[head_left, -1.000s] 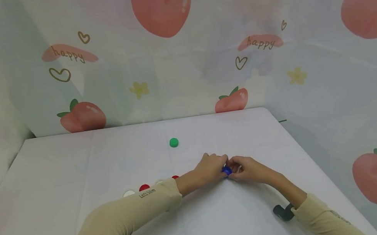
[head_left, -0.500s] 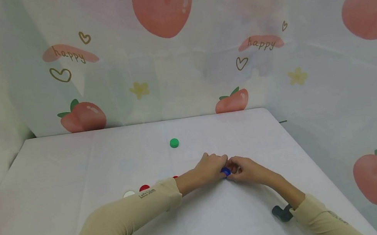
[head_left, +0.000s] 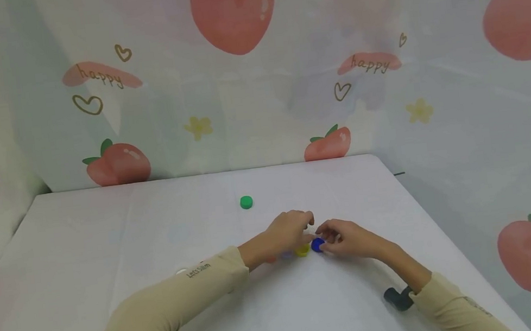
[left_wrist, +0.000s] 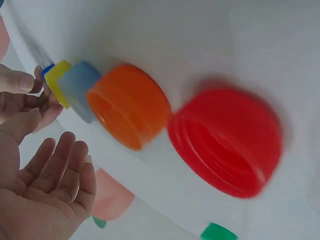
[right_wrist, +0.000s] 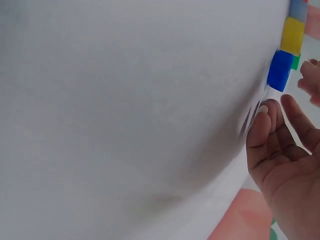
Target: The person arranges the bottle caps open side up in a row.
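Note:
A blue bottle cap (head_left: 317,245) stands at the right end of a row of caps on the white table. My right hand (head_left: 350,239) is just right of it, thumb and fingers bent, fingertips close by the cap. Beside the blue cap comes a yellow cap (head_left: 302,250), under the fingertips of my left hand (head_left: 290,232), whose fingers are loosely spread and hold nothing. Farther along the row, the left wrist view has a grey-blue cap (left_wrist: 80,90), an orange cap (left_wrist: 132,107) and a red cap (left_wrist: 230,140), standing on their sides.
A green cap (head_left: 247,202) sits alone toward the back of the table (head_left: 106,233). The left sleeve (head_left: 176,290) covers much of the row; part of a white cap (head_left: 181,270) shows behind it. A dark wrist camera (head_left: 399,299) hangs below the right forearm.
The left hand has let go of the blue cap and drawn back slightly left, its fingers now parted. The yellow cap has come into sight. The right hand has barely moved.

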